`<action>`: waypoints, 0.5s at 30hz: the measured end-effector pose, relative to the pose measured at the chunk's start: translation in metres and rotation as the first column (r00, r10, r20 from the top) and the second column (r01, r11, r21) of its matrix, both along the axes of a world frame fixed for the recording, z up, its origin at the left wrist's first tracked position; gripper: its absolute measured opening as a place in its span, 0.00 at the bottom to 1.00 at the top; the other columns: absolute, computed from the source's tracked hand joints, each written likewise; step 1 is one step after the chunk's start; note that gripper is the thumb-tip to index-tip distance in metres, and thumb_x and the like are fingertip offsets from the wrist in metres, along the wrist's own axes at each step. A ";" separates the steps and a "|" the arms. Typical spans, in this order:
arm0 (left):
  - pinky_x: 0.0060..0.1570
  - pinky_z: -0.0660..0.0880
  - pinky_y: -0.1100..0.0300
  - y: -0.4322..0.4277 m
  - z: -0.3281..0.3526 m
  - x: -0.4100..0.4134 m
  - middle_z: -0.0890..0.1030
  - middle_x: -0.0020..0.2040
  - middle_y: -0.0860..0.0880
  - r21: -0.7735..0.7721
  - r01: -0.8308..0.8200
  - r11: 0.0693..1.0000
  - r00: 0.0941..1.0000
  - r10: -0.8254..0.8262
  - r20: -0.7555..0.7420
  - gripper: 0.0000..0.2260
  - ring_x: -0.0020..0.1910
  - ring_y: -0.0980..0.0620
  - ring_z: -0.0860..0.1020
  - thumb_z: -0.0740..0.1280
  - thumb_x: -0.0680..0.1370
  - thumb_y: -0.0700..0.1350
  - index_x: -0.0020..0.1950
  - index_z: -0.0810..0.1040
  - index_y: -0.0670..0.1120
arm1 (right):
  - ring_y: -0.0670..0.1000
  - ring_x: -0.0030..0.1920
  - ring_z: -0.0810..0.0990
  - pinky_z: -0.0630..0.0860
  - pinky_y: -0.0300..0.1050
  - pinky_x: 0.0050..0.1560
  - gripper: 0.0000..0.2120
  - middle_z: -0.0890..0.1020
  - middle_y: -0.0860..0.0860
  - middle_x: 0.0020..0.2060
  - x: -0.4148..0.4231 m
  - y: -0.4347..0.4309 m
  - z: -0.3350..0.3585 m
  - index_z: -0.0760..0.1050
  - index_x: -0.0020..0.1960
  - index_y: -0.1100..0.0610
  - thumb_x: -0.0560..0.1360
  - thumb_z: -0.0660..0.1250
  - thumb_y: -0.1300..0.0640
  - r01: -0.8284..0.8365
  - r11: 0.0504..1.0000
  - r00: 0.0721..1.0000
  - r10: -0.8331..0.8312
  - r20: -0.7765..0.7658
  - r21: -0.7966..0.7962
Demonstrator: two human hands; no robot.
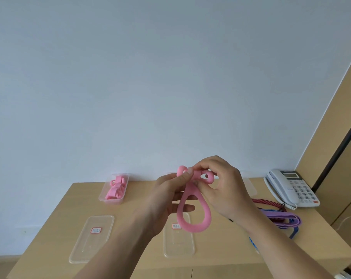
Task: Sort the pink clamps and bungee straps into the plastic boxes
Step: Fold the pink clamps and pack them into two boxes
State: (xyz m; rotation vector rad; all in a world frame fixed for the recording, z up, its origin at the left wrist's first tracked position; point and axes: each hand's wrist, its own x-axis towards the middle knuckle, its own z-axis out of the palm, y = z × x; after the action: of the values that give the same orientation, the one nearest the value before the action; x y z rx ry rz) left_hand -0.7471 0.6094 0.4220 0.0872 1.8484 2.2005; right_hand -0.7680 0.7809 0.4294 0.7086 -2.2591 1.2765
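Both my hands hold one pink clamp point(193, 216) up above the table, its big loop hanging down. My left hand point(170, 194) pinches its top from the left, thumb on the pink knot. My right hand point(225, 188) grips the small upper loops from the right. A clear plastic box point(115, 198) at the back left holds several pink clamps point(116, 189). A second clear box point(250, 187) stands behind my right hand, mostly hidden. Bungee straps point(279, 216), red, purple and blue, lie bundled on the right of the table.
Two clear lids with labels lie on the wooden table point(142, 264): one lid point(92, 238) at front left, another lid point(178, 244) in the middle under the clamp. A white telephone point(293, 188) sits at the back right. A wooden cabinet point(343, 158) flanks the right.
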 end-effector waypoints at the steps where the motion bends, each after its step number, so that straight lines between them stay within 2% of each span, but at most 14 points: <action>1: 0.48 0.82 0.53 0.000 0.000 0.000 0.86 0.57 0.40 0.001 -0.003 1.000 1.000 0.003 0.002 0.21 0.57 0.41 0.85 0.69 0.78 0.63 0.60 0.86 0.49 | 0.48 0.48 0.81 0.77 0.40 0.47 0.10 0.81 0.46 0.45 0.001 -0.001 0.000 0.81 0.48 0.56 0.70 0.75 0.66 -0.001 1.000 1.000 0.001 -0.013 0.001; 7: 0.47 0.81 0.52 0.001 0.002 -0.001 0.87 0.50 0.45 0.028 -0.030 0.999 0.999 0.029 0.030 0.25 0.50 0.47 0.86 0.67 0.79 0.66 0.56 0.88 0.46 | 0.46 0.45 0.80 0.76 0.40 0.45 0.13 0.80 0.48 0.44 0.004 -0.004 -0.005 0.82 0.46 0.58 0.66 0.75 0.72 0.020 1.000 0.998 -0.020 -0.054 0.011; 9: 0.46 0.81 0.53 -0.001 0.003 -0.002 0.88 0.52 0.45 0.030 -0.045 0.999 0.999 0.044 0.026 0.23 0.50 0.47 0.86 0.68 0.79 0.64 0.55 0.88 0.45 | 0.45 0.44 0.80 0.76 0.38 0.44 0.15 0.79 0.48 0.44 0.005 -0.006 -0.008 0.82 0.45 0.58 0.65 0.75 0.74 0.030 0.999 0.997 -0.029 -0.068 0.012; 13: 0.44 0.81 0.55 -0.007 0.004 -0.001 0.87 0.55 0.41 0.017 -0.068 0.998 0.998 0.068 0.009 0.18 0.52 0.44 0.86 0.69 0.80 0.56 0.54 0.87 0.42 | 0.48 0.45 0.80 0.78 0.47 0.46 0.14 0.79 0.48 0.44 0.006 -0.010 -0.008 0.83 0.46 0.58 0.65 0.75 0.72 0.031 0.999 0.996 -0.028 -0.079 0.037; 15: 0.44 0.81 0.54 -0.011 0.002 -0.002 0.87 0.54 0.39 0.037 -0.076 0.996 0.997 0.075 0.017 0.16 0.51 0.43 0.86 0.67 0.82 0.52 0.55 0.87 0.41 | 0.49 0.48 0.80 0.77 0.47 0.49 0.12 0.79 0.47 0.45 0.007 -0.011 -0.006 0.84 0.47 0.56 0.68 0.75 0.69 -0.002 0.999 0.998 0.005 -0.055 0.049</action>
State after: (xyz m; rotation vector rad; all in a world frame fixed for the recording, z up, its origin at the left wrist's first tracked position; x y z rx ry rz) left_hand -0.7490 0.5983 0.4244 0.0076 1.8304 2.2802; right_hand -0.7612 0.7704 0.4238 0.7559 -2.2524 1.1919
